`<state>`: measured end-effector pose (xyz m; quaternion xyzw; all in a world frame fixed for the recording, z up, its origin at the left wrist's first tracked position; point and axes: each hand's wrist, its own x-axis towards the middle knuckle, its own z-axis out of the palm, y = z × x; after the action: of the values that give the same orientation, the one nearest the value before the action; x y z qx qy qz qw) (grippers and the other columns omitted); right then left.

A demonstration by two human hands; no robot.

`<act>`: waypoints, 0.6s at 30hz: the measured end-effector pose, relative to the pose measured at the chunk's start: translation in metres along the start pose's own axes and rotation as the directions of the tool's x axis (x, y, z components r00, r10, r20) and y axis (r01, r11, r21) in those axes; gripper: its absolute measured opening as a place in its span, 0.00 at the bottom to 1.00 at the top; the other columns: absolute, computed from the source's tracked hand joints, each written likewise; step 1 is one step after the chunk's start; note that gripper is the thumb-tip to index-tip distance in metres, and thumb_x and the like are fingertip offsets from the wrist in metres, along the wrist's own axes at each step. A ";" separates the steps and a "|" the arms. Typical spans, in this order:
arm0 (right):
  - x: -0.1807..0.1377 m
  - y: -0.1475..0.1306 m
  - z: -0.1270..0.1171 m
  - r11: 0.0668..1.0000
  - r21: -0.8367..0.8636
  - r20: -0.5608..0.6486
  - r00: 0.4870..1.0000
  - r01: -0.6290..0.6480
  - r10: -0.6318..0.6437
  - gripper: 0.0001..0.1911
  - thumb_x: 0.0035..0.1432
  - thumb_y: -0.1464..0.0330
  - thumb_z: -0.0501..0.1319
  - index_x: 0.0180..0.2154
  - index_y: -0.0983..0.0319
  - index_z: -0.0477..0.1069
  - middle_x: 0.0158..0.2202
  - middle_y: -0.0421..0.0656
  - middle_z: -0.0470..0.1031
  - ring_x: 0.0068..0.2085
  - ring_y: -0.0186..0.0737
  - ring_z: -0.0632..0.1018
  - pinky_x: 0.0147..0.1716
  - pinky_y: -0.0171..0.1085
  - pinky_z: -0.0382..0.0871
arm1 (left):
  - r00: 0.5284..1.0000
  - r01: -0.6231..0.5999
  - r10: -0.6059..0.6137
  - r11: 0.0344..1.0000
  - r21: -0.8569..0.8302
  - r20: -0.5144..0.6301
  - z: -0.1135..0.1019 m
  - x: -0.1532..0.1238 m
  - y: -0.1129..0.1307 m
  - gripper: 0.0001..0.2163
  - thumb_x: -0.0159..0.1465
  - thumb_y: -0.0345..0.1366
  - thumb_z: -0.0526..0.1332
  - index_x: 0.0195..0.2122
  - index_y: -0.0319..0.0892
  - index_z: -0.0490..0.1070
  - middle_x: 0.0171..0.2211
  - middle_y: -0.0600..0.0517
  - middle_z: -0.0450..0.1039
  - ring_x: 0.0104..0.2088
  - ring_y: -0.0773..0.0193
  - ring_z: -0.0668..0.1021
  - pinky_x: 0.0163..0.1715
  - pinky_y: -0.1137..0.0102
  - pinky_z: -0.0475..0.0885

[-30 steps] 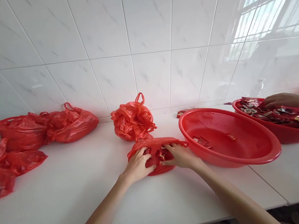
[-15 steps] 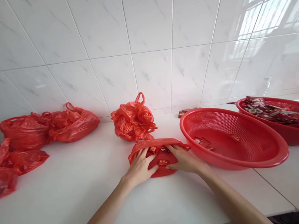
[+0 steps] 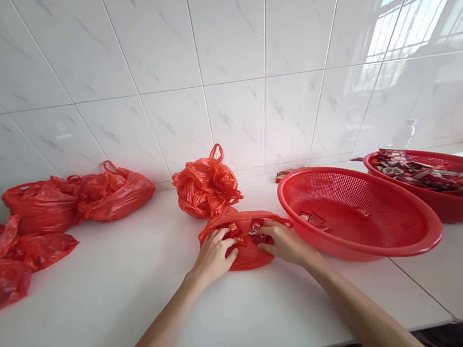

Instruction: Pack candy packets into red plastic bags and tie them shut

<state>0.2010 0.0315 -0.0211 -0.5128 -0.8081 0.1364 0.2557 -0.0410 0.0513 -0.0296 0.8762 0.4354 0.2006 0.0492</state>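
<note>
A red plastic bag (image 3: 250, 259) lies on the white counter in front of me, its mouth spread toward me. Several small red wrapped packets show inside, one packet (image 3: 233, 230) at the left and a darker packet (image 3: 256, 229) at the right. My left hand (image 3: 212, 256) reaches into the left side of the mouth, fingers bent and thumb apart, fingertips by the left packet. On the right side, my right hand (image 3: 284, 242) has its curled fingers and thumb around the edge of the darker packet, apart from each other; no firm grip shows.
A red mesh basket (image 3: 415, 236) with a few packets stands close on the right. Beyond it is a second red basket (image 3: 446, 211) heaped with packets. Crumpled red bags (image 3: 206, 187) lie behind the work. Filled red bags (image 3: 43, 207) stand at the left by the tiled wall.
Both hands have drawn back slightly and their fingers have curled more. The packets in the bag have shifted, and the darker one at the right shows more.
</note>
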 end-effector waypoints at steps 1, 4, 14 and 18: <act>0.000 0.000 0.000 1.000 0.003 0.000 1.000 -0.001 0.001 0.09 0.59 0.69 0.61 0.41 0.59 0.77 0.41 0.45 0.74 0.40 0.42 0.75 0.36 0.37 0.67 | 1.000 0.026 -0.026 1.000 -0.005 -0.010 -0.001 -0.001 -0.003 0.13 0.66 0.38 0.57 0.48 0.48 0.78 0.58 0.46 0.69 0.55 0.51 0.74 0.55 0.54 0.71; 0.000 0.000 0.001 1.000 0.010 -0.010 1.000 -0.022 0.022 0.11 0.58 0.68 0.62 0.44 0.59 0.76 0.42 0.45 0.75 0.41 0.44 0.75 0.38 0.38 0.69 | 0.994 0.074 -0.076 0.997 -0.025 -0.073 -0.008 -0.001 -0.011 0.14 0.67 0.37 0.55 0.47 0.47 0.78 0.54 0.47 0.72 0.50 0.54 0.77 0.51 0.58 0.75; 0.000 -0.005 0.006 0.995 0.085 -0.212 0.977 0.059 -0.039 0.36 0.60 0.68 0.59 0.67 0.57 0.51 0.64 0.50 0.60 0.63 0.48 0.65 0.58 0.46 0.67 | 0.975 0.060 -0.068 0.997 -0.045 -0.213 -0.035 -0.008 -0.020 0.30 0.58 0.28 0.59 0.63 0.47 0.64 0.70 0.45 0.46 0.69 0.46 0.55 0.64 0.53 0.63; -0.002 -0.007 0.007 0.995 -0.002 -0.257 0.961 0.102 -0.099 0.35 0.61 0.68 0.58 0.68 0.57 0.51 0.66 0.51 0.58 0.65 0.50 0.63 0.60 0.48 0.65 | 0.997 0.032 -0.034 0.999 -0.027 -0.075 -0.043 -0.016 -0.021 0.37 0.53 0.30 0.65 0.66 0.51 0.60 0.71 0.45 0.40 0.70 0.38 0.48 0.63 0.45 0.59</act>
<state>0.1925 0.0271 -0.0242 -0.4828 -0.7925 0.0604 0.3677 -0.0823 0.0480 -0.0004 0.8601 0.4487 0.2382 0.0471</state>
